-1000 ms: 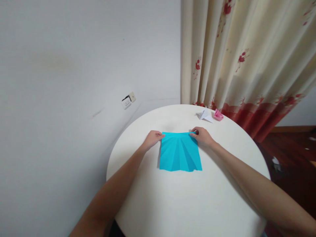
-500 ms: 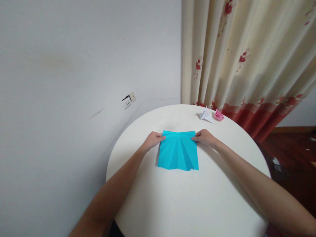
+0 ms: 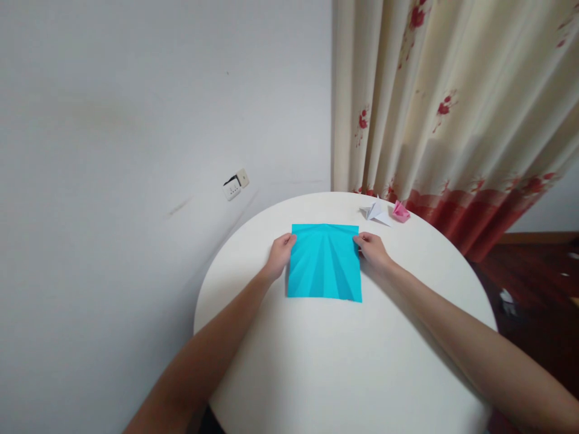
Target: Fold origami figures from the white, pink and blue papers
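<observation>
A sheet of bright blue paper (image 3: 324, 265) spans the space between my hands above the white table. Creases fan out down it from the middle of its far edge, and a small nick marks its near edge toward the right. My left hand (image 3: 280, 253) pinches the sheet's left edge near the far corner. On the opposite side, my right hand (image 3: 371, 248) grips the right edge close to its far corner, fingers closed.
The round white table (image 3: 316, 361) stands against a wall with a power socket (image 3: 232, 188). At its far right lie a white folded paper (image 3: 375, 213) and a pink folded paper (image 3: 400, 211). A floral curtain (image 3: 434, 108) hangs behind them.
Both hands have shifted their hold slightly down the side edges. The sheet is spread flatter, with its far edge higher in view and its near edge straighter.
</observation>
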Motion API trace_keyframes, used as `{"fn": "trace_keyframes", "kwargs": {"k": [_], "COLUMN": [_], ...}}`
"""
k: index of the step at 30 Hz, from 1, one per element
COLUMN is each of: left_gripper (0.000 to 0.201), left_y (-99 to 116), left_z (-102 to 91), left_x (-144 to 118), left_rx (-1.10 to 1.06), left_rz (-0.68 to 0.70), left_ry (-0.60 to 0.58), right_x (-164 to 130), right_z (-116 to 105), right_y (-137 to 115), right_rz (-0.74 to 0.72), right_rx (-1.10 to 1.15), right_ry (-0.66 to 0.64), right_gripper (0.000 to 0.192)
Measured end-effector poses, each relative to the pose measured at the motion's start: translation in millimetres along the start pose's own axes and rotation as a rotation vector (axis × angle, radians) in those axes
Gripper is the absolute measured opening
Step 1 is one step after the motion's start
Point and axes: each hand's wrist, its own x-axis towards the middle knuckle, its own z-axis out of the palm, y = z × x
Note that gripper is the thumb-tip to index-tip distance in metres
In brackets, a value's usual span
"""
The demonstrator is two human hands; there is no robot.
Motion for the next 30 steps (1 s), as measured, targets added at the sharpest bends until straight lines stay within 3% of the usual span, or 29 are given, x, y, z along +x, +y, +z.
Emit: {"fn": "trace_keyframes", "kwargs": {"k": [4,7,15,22,26,30], "left_gripper": [0.037,0.033,0.036,0.037,0.023,0.038], "left_y": [-6,-7,0,-1,2,9], "left_z": [3.0,10.3,15.2,14.4,14.6,15.2], "left_x": [0,-3,-7,-4,-7,-12], "left_rx": [-0.120,-0.154,0.126,0.073,-0.026,-0.091], "left_rz": [-0.022,-0.018,0.119,0.089,0.113,0.109], "left_ry": [-0.012,0.077,0.210,0.199,0.138,0.152], "right_x": [-6,-7,-5,-5,-7,-15], "right_z": [9,12,10,10,10,11], "right_y": [8,12,14,3,5,1], "right_rz": [-0.003,-0.034,-0.200,-0.264,-0.265,-0.320], "right_rx": [0.057,0.084,-0.060,-0.120,-0.092,-0.036], "right_ry": [0.090,0.121,0.236,0.252,0.224,0.164], "right_gripper": [0.029,0.028,0.022,0.021,0.022,0.033]}}
